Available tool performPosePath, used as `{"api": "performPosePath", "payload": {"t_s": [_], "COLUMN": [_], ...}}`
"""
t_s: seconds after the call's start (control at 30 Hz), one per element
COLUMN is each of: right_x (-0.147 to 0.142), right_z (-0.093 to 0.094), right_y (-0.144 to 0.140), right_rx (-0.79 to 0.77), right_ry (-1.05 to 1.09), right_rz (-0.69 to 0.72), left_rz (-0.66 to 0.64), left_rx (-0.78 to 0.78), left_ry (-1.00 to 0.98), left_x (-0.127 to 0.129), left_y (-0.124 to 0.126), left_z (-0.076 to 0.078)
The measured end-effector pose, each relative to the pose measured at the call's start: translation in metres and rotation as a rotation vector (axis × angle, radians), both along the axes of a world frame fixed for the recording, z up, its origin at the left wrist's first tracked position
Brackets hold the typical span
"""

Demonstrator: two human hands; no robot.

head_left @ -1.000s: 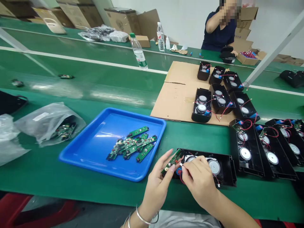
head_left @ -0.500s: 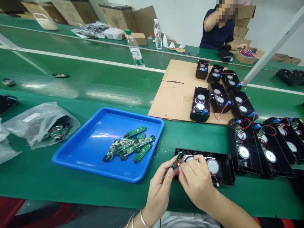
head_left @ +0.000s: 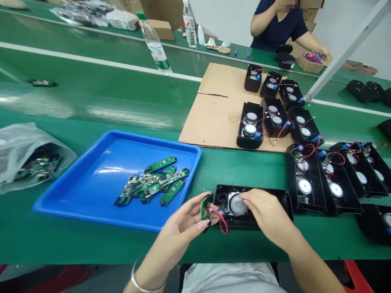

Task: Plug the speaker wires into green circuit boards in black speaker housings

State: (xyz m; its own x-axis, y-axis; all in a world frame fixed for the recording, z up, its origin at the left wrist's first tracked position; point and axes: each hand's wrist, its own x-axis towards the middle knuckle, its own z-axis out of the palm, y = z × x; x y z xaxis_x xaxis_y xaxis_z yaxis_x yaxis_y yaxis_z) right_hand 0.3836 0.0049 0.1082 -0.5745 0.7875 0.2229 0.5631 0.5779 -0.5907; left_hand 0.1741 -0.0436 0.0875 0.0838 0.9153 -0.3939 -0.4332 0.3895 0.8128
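Observation:
My left hand [head_left: 183,224] grips a small green circuit board [head_left: 204,209] by its edges, tilted up over the left end of a black speaker housing [head_left: 244,222]. A red wire loop [head_left: 224,225] hangs from a white plug on the board, beside a blue part. Inside the housing a round speaker [head_left: 237,203] shows; the housing's right half is mostly covered by my right hand [head_left: 265,211]. That hand's thumb and fingers are pinched together at the speaker's edge, and whatever is between them is hidden.
A blue tray [head_left: 100,213] with several loose circuit boards stands left, beside a plastic bag [head_left: 18,142] of boards. More black housings [head_left: 305,199] stand right and on cardboard [head_left: 201,122]. A bottle [head_left: 157,51] stands behind. Across the bench is a co-worker [head_left: 271,24].
My right hand has left the board and moved right to the speaker. The board has turned more upright in my left hand, its red wire loop now showing. The view has shifted.

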Motion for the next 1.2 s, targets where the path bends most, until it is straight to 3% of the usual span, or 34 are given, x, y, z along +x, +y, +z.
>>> {"api": "performPosePath", "payload": {"t_s": [0.13,0.27,0.4,0.57,0.63,0.73,0.8,0.93,1.07,1.2], "right_x": [0.028,0.037,0.045,0.064,0.068,0.068,0.064,0.047,0.034,0.032], "right_z": [0.001,-0.001,0.005,0.008,0.003,-0.007,-0.014,-0.020,-0.014,-0.013], "right_y": [0.006,0.003,-0.006,-0.008,-0.006,-0.005,-0.004,-0.001,0.005,0.003], "right_rx": [-0.209,-0.205,-0.157,-0.212,-0.239,-0.240,-0.206,-0.220,-0.340,-0.410], "right_ry": [-0.272,-0.522,-0.605,-0.467,-0.391,-0.197,-0.006,0.263,0.290,0.261], "right_rz": [-0.026,-0.166,-0.063,0.148,0.145,0.122,0.124,0.098,0.076,0.052], "left_rz": [-0.191,-0.365,-0.458,-0.326,-0.267,-0.170,-0.148,-0.232,-0.257,-0.240], "left_rx": [-0.059,-0.043,-0.045,0.215,0.345,0.411,0.390,0.304,0.181,0.102], "left_ry": [0.011,0.021,-0.045,0.255,0.409,0.498,0.490,0.460,0.520,0.550], "left_x": [-0.010,-0.002,0.020,0.051,0.057,0.058,0.056,0.054,0.057,0.059], "left_y": [-0.012,-0.020,-0.022,-0.019,-0.015,-0.006,0.001,0.013,0.014,0.010], "left_z": [0.000,0.004,-0.001,-0.025,-0.032,-0.034,-0.030,-0.015,-0.004,-0.008]}}
